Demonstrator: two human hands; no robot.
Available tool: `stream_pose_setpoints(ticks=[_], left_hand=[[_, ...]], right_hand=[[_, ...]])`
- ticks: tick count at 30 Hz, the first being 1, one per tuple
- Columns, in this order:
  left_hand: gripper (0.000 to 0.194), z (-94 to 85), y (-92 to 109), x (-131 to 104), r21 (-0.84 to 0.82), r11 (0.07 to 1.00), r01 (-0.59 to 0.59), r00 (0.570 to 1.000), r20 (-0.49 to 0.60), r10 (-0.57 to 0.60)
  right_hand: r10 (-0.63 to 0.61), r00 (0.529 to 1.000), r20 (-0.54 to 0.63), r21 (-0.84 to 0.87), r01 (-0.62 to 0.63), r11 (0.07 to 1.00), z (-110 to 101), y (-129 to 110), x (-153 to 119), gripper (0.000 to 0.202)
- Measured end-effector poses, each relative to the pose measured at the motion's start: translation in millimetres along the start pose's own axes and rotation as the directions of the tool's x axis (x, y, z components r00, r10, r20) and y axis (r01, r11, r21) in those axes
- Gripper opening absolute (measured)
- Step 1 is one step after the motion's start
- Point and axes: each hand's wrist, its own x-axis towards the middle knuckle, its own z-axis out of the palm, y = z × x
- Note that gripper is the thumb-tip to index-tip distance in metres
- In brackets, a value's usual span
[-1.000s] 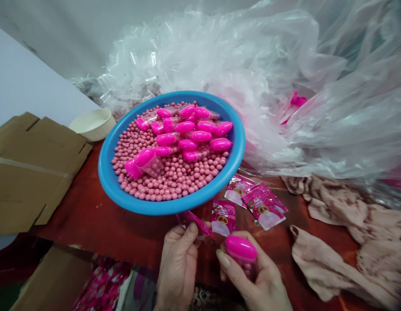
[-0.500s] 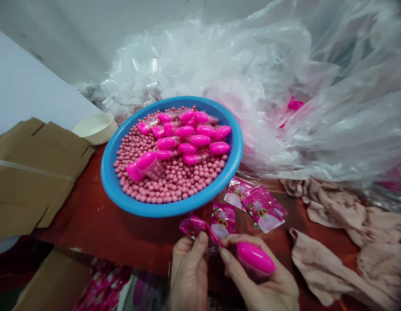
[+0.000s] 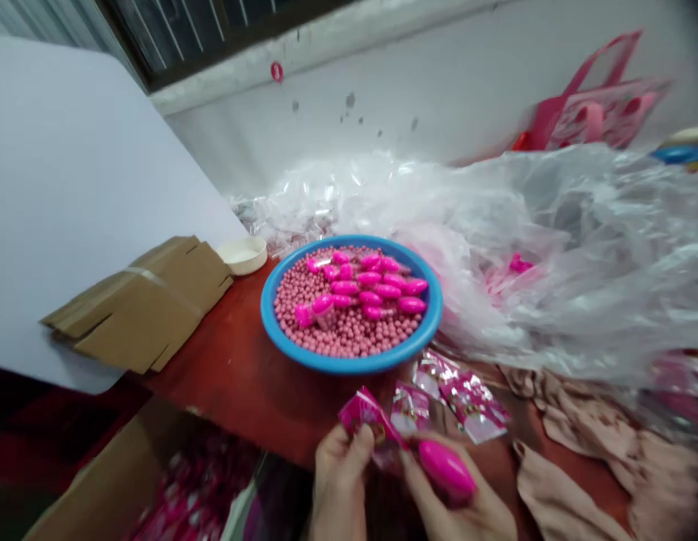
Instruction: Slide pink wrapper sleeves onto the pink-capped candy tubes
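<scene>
Together, the left hand [image 3: 344, 469] and right hand [image 3: 453, 492] grip a pink packet [image 3: 371, 421], just in front of the blue basin [image 3: 352, 366]; the right also clasps a pink-topped container [image 3: 447, 469]. Printed packets [image 3: 473, 406] lie on the table [image 3: 241, 376] to the basin's front right. Pink balls [image 3: 349, 336] fill the basin, similar containers on top. Flattened cardboard [image 3: 151, 300] sits left of it, clear plastic [image 3: 551, 225] behind and right.

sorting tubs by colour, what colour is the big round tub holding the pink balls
The tub is blue, seen best in the head view.
</scene>
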Motion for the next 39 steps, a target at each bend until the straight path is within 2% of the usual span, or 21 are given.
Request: stream_pose_setpoints(ticks=[3,7,10,13,18,21,28,34,39], left_hand=[[0.012,-3.6,14.7,-9.6,0.015,0.996,-0.086,0.994,-0.066,0.087],[0.014,-10.9,18.4,-13.4,-0.009,0.992,-0.126,0.980,-0.158,0.124],[0.015,-9.5,16.6,-10.5,-0.020,0.992,-0.126,0.977,-0.174,0.121],[0.015,-5.9,15.0,-2.5,-0.003,0.997,-0.074,0.985,-0.159,0.072],[0.015,2.5,10.0,12.7,0.036,0.999,0.023,0.991,-0.135,-0.018],[0.012,10.1,5.4,19.7,0.037,0.996,0.078,0.991,-0.110,-0.074],[0.006,23.6,1.3,38.8,-0.017,0.988,0.150,0.988,-0.038,-0.151],[0.035,25.2,-1.4,56.1,-0.072,0.990,0.121,0.990,-0.065,-0.126],[0.041,24.0,-5.8,63.0,0.075,0.983,0.170,0.985,-0.024,-0.168]], right_hand=[[0.034,0.991,0.127,-0.018,-0.032,0.999,0.7,-4.1,-7.6,0.009],[0.004,0.975,0.223,-0.003,-0.004,1.000,7.6,-3.0,-12.2,0.009],[-0.042,0.976,0.212,0.011,0.041,0.999,9.4,-2.1,-9.2,0.011],[-0.040,0.985,0.165,-0.003,0.041,0.999,7.5,-1.1,-1.8,0.013],[0.058,0.989,0.138,-0.049,-0.052,0.997,0.5,0.1,12.4,0.015],[0.170,0.978,0.125,-0.049,-0.165,0.985,-2.6,-0.6,20.0,0.017],[0.448,0.890,0.081,0.032,-0.452,0.892,-2.0,-11.5,31.4,0.024],[0.594,0.803,0.054,0.039,-0.596,0.802,5.9,-9.5,35.9,0.028],[0.662,0.749,-0.018,0.055,-0.661,0.749,12.5,-2.3,38.2,0.030]])
